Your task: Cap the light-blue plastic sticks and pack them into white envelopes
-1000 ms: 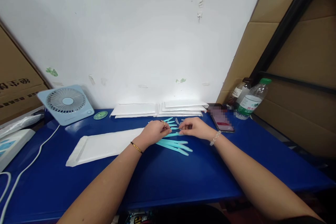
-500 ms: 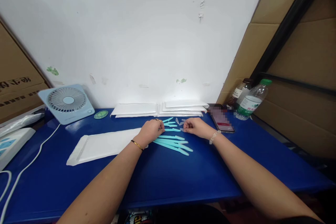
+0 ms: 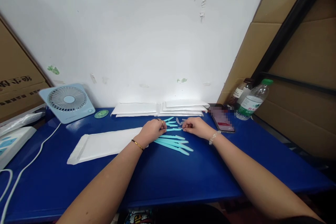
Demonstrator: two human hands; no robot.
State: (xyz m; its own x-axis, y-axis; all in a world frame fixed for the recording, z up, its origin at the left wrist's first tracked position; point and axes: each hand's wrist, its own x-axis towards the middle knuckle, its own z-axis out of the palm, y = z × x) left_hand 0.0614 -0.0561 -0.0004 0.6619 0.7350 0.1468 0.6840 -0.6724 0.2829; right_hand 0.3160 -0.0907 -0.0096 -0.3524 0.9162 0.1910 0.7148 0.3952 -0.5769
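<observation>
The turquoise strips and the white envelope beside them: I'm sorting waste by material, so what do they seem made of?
The turquoise strips look like thin plastic, matte and evenly coloured, lying flat, though stiff card is possible. The white envelope seems a padded mailer, paper or plastic film, with a slightly puffy body and a flat seam.

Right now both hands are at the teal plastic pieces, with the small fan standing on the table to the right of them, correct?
Not quite. The head view shows the fan to the left; both the left hand and right hand are at the teal plastic pieces.
</observation>
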